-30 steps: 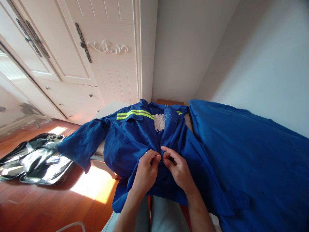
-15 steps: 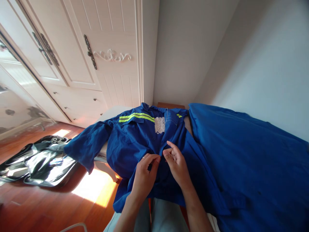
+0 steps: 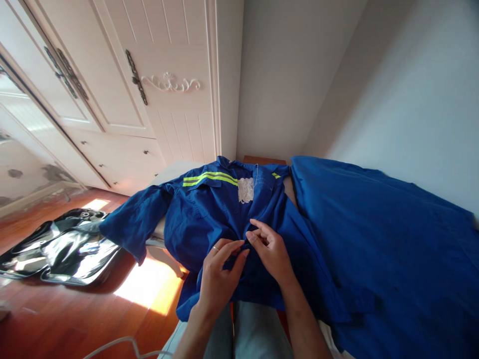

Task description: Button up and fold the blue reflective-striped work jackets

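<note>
A blue work jacket [image 3: 209,214] with yellow reflective stripes lies spread out before me, its left-hand sleeve hanging over the edge. A white patch [image 3: 246,190] shows inside its collar. My left hand [image 3: 220,271], with a ring on one finger, is over the lower front of the jacket, thumb and forefinger a little apart. Close beside it, my right hand [image 3: 270,252] has its fingers curled at the jacket's front opening. Whether a small piece of cloth is between its fingertips is too small to tell.
A blue cushion-like surface [image 3: 374,239] fills the right side. White cabinets [image 3: 168,50] stand at the back left. An open suitcase [image 3: 71,249] lies on the wooden floor, with a white cable [image 3: 119,340] at the bottom.
My left thumb and forefinger have parted from a pinch. My right hand has moved slightly left, closer to the left fingertips. The view has shifted a little.
</note>
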{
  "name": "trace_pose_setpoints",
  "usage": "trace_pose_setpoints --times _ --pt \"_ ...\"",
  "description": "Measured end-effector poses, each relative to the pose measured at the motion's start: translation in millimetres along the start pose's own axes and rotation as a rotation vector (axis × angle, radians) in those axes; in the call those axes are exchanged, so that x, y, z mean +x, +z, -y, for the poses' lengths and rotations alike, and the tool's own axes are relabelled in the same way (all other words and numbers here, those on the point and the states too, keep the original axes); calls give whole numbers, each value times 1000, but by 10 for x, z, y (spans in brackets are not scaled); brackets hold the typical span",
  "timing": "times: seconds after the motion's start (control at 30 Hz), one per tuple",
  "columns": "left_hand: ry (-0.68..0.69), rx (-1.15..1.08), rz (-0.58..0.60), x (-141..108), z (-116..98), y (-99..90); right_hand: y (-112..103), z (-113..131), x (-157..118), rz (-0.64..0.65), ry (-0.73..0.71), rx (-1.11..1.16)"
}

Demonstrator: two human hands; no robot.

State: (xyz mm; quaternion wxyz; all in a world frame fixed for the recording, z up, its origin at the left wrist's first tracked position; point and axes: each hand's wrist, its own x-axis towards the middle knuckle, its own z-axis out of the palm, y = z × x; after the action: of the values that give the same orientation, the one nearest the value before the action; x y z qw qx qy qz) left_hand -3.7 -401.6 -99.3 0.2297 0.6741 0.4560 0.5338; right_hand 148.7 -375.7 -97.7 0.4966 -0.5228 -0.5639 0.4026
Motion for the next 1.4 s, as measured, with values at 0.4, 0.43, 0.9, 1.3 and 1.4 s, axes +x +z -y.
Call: trace_pose_setpoints --times 0.4,0.43,0.9,1.3,1.4 --pt "-148 16 -28 -74 99 190 -5 -8 -4 77 -5 -29" --pt "-154 7 -24 -73 92 197 -4 -9 1 78 6 -16" --pt "65 54 -87 112 107 54 -81 23 -69 56 -1 -19" --pt "161 535 364 1042 433 -213 -230 321 -312 -50 36 -565" --pt "136 652 475 1062 567 -256 -317 491 -240 4 18 -684"
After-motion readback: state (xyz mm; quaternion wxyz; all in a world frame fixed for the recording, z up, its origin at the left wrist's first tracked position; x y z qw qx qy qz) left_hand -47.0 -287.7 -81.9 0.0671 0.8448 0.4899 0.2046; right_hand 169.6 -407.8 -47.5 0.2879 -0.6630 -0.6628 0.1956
